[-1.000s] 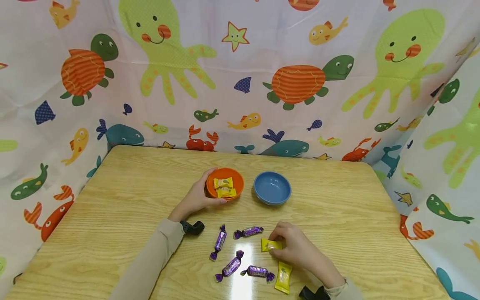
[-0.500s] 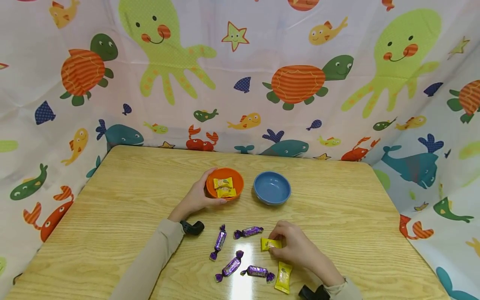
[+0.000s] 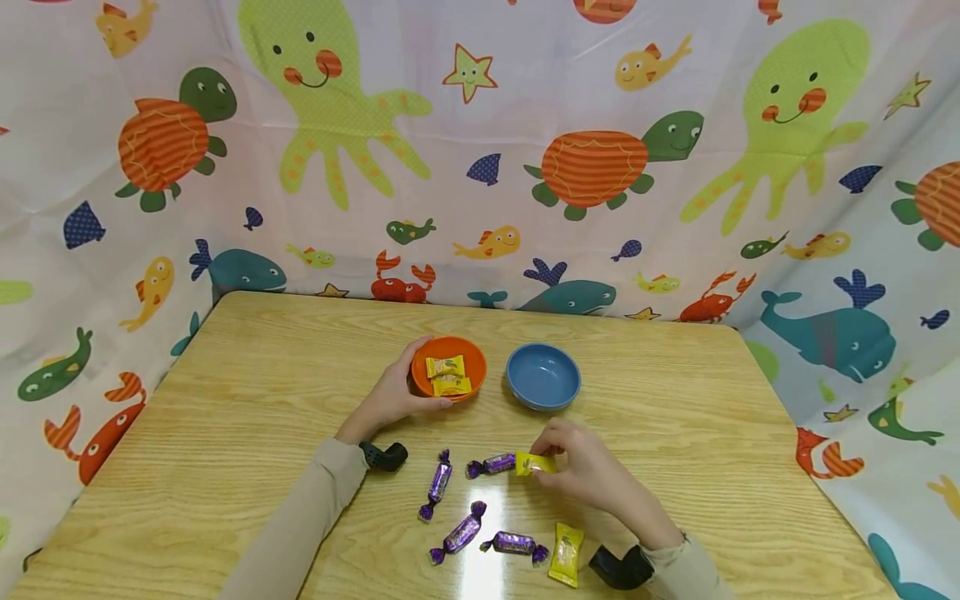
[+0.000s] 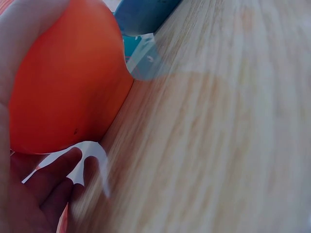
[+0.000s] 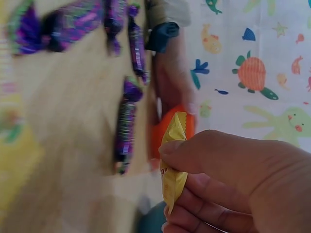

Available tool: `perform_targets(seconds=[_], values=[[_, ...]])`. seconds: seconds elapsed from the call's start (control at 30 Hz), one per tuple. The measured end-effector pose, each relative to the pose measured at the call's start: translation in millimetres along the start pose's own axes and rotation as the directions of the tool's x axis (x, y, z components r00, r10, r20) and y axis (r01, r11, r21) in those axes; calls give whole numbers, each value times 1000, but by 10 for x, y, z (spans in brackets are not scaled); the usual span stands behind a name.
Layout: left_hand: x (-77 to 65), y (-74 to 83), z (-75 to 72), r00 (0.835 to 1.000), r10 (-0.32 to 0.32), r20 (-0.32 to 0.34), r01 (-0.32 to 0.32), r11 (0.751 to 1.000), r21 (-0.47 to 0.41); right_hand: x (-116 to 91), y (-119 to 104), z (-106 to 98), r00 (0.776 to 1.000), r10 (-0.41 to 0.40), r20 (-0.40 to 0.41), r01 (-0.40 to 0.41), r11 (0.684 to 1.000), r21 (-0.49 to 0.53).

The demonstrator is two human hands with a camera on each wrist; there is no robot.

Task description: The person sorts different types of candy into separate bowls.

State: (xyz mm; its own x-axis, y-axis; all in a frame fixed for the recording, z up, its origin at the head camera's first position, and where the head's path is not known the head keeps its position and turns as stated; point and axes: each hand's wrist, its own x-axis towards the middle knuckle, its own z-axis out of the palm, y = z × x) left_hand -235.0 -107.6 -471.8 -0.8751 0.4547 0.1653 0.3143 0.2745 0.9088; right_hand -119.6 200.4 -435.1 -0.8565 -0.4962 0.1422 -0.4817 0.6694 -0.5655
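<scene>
My left hand (image 3: 395,392) grips the left side of an orange bowl (image 3: 480,367), thumb at the front and fingers behind. In the left wrist view the orange bowl (image 4: 73,82) stands on the wood, fingers curved round its wall. Two yellow wrapped candies (image 3: 447,375) lie inside it. My right hand (image 3: 588,467) pinches another yellow candy (image 3: 534,464) between thumb and fingers; the right wrist view shows this candy (image 5: 174,165) raised off the table. In the head view it overlaps the end of a purple twist-wrapped candy (image 3: 493,464). A further yellow candy (image 3: 566,555) lies near my right wrist.
A blue bowl (image 3: 543,377) stands just right of the orange one. More purple candies (image 3: 459,533) lie spread on the wooden table (image 3: 247,400) between my forearms. A curtain printed with sea animals (image 3: 420,167) hangs behind and beside the table.
My right hand has lifted the yellow candy and moved it slightly up and left, towards the bowls. My left hand stays on the orange bowl.
</scene>
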Motion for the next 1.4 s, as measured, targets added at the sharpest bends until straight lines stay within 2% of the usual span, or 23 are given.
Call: perform_targets(seconds=[0.27,0.47,0.73,0.97,1.1,1.23,1.4], values=[[108,-360,50,1000,4,-16,-4,1000,-7,249,-102,-122,997,-69,-33,68,998,-4],[113,-412,46,999,13,-33,-13,1000,-4,522,-181,-193,992,-108,-65,107,994,-8],[110,-416,50,999,16,-35,-16,1000,10,951,-279,-231,993,-109,-53,108,994,-30],[114,-415,56,999,12,-32,-12,1000,13,1332,-226,-46,995,-102,-6,102,994,-37],[115,-415,64,1000,11,-28,-11,1000,9,1510,-162,111,995,-88,37,90,993,-76],[119,-416,62,1000,3,-31,-3,1000,-3,1611,-124,236,994,-86,69,94,989,-117],[128,-404,45,1000,-17,-24,17,1000,-1,1657,-111,320,992,-85,90,95,988,-119]])
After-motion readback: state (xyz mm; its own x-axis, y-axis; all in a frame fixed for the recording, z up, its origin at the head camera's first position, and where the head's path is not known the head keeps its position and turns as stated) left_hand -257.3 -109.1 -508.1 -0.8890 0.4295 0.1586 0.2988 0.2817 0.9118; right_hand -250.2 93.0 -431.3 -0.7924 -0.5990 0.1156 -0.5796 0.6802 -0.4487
